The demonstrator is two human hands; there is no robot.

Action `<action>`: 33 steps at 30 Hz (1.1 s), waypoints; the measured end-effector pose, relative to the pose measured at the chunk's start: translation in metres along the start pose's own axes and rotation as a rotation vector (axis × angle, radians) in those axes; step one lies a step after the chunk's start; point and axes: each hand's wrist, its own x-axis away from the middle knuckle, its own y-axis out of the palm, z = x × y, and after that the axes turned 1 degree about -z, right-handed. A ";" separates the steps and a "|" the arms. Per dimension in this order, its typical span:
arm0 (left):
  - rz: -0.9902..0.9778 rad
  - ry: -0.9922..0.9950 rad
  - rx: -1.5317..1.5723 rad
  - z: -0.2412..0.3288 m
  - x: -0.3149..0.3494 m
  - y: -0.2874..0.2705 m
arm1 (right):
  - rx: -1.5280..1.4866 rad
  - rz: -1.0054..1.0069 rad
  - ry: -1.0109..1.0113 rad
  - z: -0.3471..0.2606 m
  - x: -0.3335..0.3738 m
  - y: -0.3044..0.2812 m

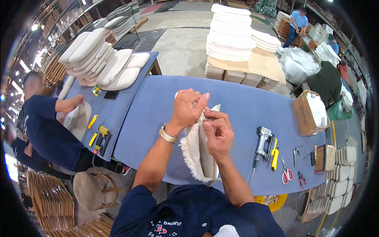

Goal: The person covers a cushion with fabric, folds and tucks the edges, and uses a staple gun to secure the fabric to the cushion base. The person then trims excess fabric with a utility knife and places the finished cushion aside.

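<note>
Cream fabric with a frayed edge (191,152) hangs wrapped along a pale, padded panel (209,158), which stands on edge close to my body. At the top, my left hand (188,106) is closed on the fabric, its thumb pointing right; a watch circles that wrist. Just below and to the right, my right hand (218,132) pinches the same fabric edge between thumb and fingers. A corner of cloth sticks up between the hands. What lies under my fingertips is hidden.
Right of my hands, a staple gun (262,142), yellow-handled tools (275,158), scissors (287,172) and pliers (302,179) lie on the blue table (158,114). A cardboard box (306,114) stands at its right end. At the left table a person (51,122) handles a pad near stacked cushions (89,51).
</note>
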 end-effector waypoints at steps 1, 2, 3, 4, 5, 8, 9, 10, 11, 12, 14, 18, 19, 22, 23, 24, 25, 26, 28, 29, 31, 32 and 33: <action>-0.015 -0.013 0.011 -0.005 -0.001 -0.002 | -0.047 0.010 0.026 0.002 0.000 0.004; -0.030 -0.026 0.024 -0.010 -0.001 -0.004 | -0.073 0.019 0.031 0.005 0.002 0.007; -0.064 -0.038 0.117 -0.016 -0.002 -0.008 | -0.105 0.025 0.034 0.008 0.003 0.013; -0.098 -0.050 0.211 -0.023 -0.003 -0.011 | -0.136 0.031 0.036 0.009 0.002 0.016; -0.132 -0.062 0.305 -0.029 -0.003 -0.013 | -0.042 -0.008 0.016 0.007 0.001 0.018; -0.151 -0.117 0.425 -0.039 -0.003 -0.020 | 0.199 -0.140 -0.061 -0.003 -0.008 0.019; -0.149 -0.155 0.476 -0.044 -0.002 -0.021 | 0.253 -0.192 -0.094 -0.003 -0.016 0.017; -0.147 -0.196 0.529 -0.050 -0.002 -0.020 | 0.307 -0.245 -0.125 -0.002 -0.023 0.015; -0.145 -0.236 0.581 -0.055 -0.001 -0.021 | 0.308 -0.240 -0.171 0.002 -0.028 0.016; -0.153 -0.255 0.650 -0.055 -0.001 -0.020 | 0.330 -0.249 -0.214 0.003 -0.033 0.016; -0.170 -0.292 0.788 -0.054 -0.003 -0.020 | 0.371 -0.265 -0.300 0.004 -0.038 0.017; -0.140 -0.229 0.834 -0.058 -0.002 -0.008 | 0.409 -0.170 -0.335 0.009 -0.030 0.021; -0.147 -0.222 0.834 -0.057 -0.002 -0.006 | 0.399 -0.134 -0.318 0.012 -0.025 0.023; -0.192 -0.181 0.822 -0.061 -0.002 -0.004 | 0.365 -0.050 -0.247 0.012 -0.016 0.027; -0.138 -0.193 0.814 -0.059 0.003 0.000 | 0.358 -0.030 -0.234 0.012 -0.014 0.027; -0.088 -0.204 0.802 -0.053 0.006 0.003 | 0.348 -0.006 -0.221 0.012 -0.013 0.025; -0.013 -0.217 0.795 -0.045 0.011 0.009 | 0.307 0.010 -0.202 0.016 -0.012 0.023; 0.061 -0.231 0.788 -0.036 0.017 0.016 | 0.267 0.026 -0.184 0.022 -0.012 0.020; 0.141 -0.277 0.887 -0.030 0.033 0.023 | 0.199 0.053 -0.164 0.019 -0.011 0.020; 0.146 -0.307 0.998 -0.034 0.043 0.029 | 0.174 0.063 -0.165 0.014 -0.009 0.021; 0.124 -0.325 1.023 -0.031 0.053 0.024 | 0.161 0.047 -0.157 0.006 -0.005 0.022; 0.113 -0.331 1.034 -0.029 0.057 0.022 | 0.185 0.031 -0.166 0.007 -0.003 0.022; 0.109 -0.303 0.989 -0.026 0.058 0.018 | 0.212 0.013 -0.174 0.008 -0.002 0.020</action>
